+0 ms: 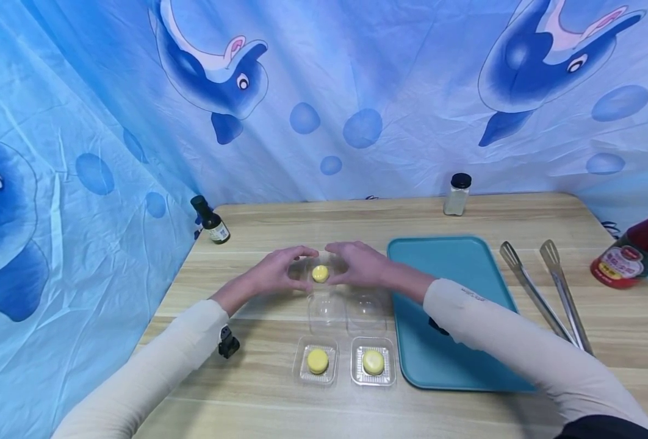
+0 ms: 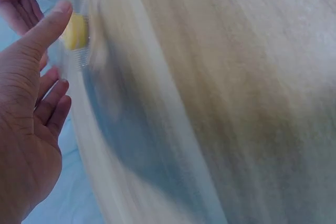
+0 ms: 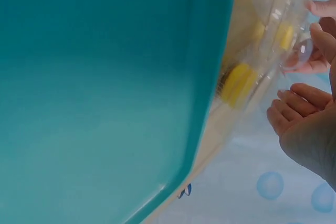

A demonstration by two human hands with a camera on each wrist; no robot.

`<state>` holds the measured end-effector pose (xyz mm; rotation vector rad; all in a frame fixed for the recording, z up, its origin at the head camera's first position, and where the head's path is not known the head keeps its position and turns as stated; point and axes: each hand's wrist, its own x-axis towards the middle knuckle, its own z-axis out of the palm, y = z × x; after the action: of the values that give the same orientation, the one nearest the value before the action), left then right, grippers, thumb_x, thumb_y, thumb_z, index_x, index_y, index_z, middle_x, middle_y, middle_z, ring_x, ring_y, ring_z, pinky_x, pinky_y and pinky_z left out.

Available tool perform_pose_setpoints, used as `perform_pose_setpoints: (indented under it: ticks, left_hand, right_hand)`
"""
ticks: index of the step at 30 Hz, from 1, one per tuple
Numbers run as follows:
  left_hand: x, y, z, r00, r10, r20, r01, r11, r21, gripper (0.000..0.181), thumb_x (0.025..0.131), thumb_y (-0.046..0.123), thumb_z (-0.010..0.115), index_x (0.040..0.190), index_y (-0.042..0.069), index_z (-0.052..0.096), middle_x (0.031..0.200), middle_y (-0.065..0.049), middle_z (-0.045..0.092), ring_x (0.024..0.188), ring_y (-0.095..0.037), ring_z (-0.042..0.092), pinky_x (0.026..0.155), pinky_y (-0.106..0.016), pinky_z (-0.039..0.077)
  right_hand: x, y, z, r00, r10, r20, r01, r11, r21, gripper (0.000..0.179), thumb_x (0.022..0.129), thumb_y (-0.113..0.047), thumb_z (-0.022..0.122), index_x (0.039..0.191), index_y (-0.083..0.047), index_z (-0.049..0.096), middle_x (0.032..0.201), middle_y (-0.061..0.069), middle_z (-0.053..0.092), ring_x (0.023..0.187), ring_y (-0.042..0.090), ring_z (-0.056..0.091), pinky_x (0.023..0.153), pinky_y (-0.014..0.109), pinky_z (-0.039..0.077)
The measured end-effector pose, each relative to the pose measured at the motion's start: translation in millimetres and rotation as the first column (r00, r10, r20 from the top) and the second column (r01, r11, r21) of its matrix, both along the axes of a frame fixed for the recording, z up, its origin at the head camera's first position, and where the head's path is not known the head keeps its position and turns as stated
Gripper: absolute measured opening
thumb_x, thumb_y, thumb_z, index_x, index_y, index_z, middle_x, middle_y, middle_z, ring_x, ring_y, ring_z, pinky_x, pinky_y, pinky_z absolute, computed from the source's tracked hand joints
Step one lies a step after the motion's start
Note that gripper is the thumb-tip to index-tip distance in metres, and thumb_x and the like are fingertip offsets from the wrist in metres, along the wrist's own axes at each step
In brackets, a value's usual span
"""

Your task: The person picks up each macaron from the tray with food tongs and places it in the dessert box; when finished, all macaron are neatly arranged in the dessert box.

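A clear plastic box (image 2: 81, 59) with a yellow macaron (image 1: 320, 274) in it lies between my two hands. My left hand (image 1: 277, 269) curves along its left side, thumb and fingers spread apart. From the right, my right hand (image 1: 361, 263) faces it with relaxed fingers, fingertips right at the box. In the right wrist view, a clear plastic dome (image 3: 302, 52) shows among the fingertips. Two more clear boxes stand nearer, each with a macaron: the left box (image 1: 298, 369) and the right box (image 1: 391, 369). Clear domed lids (image 1: 326, 311) lie just behind them.
A teal tray (image 1: 439, 256) lies under my right forearm. Metal tongs (image 1: 535, 299) rest to its right, and a red jar (image 1: 626, 262) stands beyond them. At the back are a dark bottle (image 1: 214, 225) and a black-capped shaker (image 1: 457, 196). A blue curtain (image 1: 329, 91) hangs behind.
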<state>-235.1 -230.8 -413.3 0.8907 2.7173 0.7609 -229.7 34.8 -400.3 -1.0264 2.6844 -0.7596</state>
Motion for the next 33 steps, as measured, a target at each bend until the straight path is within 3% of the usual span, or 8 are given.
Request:
perform_pose_setpoints:
  ticks: [7, 12, 16, 20, 26, 33]
  left_hand:
    - [3.6, 7.9, 13.7, 0.999, 0.012, -0.043, -0.01, 0.999, 0.048, 0.075, 0.091, 0.037, 0.087, 0.155, 0.016, 0.054, 0.158, -0.001, 0.054, 0.144, -0.032, 0.051, 0.12, -0.054, 0.041]
    - [17.4, 27.7, 18.7, 0.99, -0.064, -0.127, 0.073, 0.995, 0.066, 0.074, 0.09, 0.036, 0.087, 0.152, 0.011, 0.056, 0.154, -0.004, 0.058, 0.143, -0.028, 0.053, 0.121, -0.049, 0.042]
    - [33.8, 44.2, 17.3, 0.968, -0.154, -0.198, 0.16, 0.987, 0.011, 0.077, 0.09, 0.044, 0.086, 0.151, 0.009, 0.056, 0.151, -0.007, 0.061, 0.14, -0.026, 0.056, 0.12, -0.046, 0.044]
    - [48.3, 58.0, 14.1, 0.953, -0.203, -0.224, 0.191, 0.979, -0.077, 0.082, 0.088, 0.053, 0.084, 0.151, 0.009, 0.056, 0.151, -0.005, 0.061, 0.139, -0.024, 0.057, 0.121, -0.046, 0.042]
    - [61.7, 68.5, 9.1, 0.948, -0.225, -0.225, 0.186, 0.965, -0.183, 0.087, 0.087, 0.061, 0.082, 0.152, 0.01, 0.055, 0.151, -0.004, 0.061, 0.141, -0.031, 0.055, 0.121, -0.057, 0.039]
    - [69.6, 72.6, 7.5, 0.952, -0.195, -0.237, 0.144, 0.966, -0.215, 0.091, 0.083, 0.064, 0.083, 0.152, 0.013, 0.055, 0.15, -0.004, 0.061, 0.143, -0.035, 0.053, 0.12, -0.061, 0.039]
  right_hand:
    - [19.4, 30, 8.9, 0.998, 0.014, -0.066, -0.02, 0.996, -0.092, 0.081, 0.095, -0.034, 0.084, 0.155, 0.005, 0.047, 0.16, 0.02, 0.049, 0.149, 0.037, 0.044, 0.124, 0.052, 0.036]
    - [38.5, 52, 6.4, 0.997, -0.01, -0.071, -0.002, 0.987, -0.158, 0.076, 0.093, -0.034, 0.085, 0.152, 0.002, 0.053, 0.153, 0.019, 0.057, 0.139, 0.036, 0.056, 0.118, 0.052, 0.045]
    - [53.0, 64, 2.2, 0.994, -0.01, -0.112, -0.013, 0.98, -0.199, 0.068, 0.089, -0.031, 0.09, 0.143, 0.0, 0.062, 0.142, 0.016, 0.066, 0.128, 0.032, 0.065, 0.109, 0.05, 0.054]
    - [66.8, 70, -1.6, 0.99, -0.003, -0.142, -0.024, 0.981, -0.191, 0.064, 0.086, -0.029, 0.092, 0.137, -0.001, 0.067, 0.137, 0.014, 0.07, 0.127, 0.031, 0.065, 0.108, 0.048, 0.055]
    - [79.4, 79, -8.3, 0.986, -0.008, -0.165, -0.013, 0.992, -0.129, 0.064, 0.085, -0.03, 0.093, 0.135, 0.001, 0.068, 0.134, 0.014, 0.07, 0.127, 0.034, 0.065, 0.107, 0.052, 0.055]
    - [86.8, 84, -13.0, 0.991, -0.027, -0.127, 0.016, 0.996, -0.093, 0.072, 0.081, -0.032, 0.095, 0.138, -0.001, 0.065, 0.14, 0.017, 0.067, 0.133, 0.039, 0.06, 0.112, 0.056, 0.05]
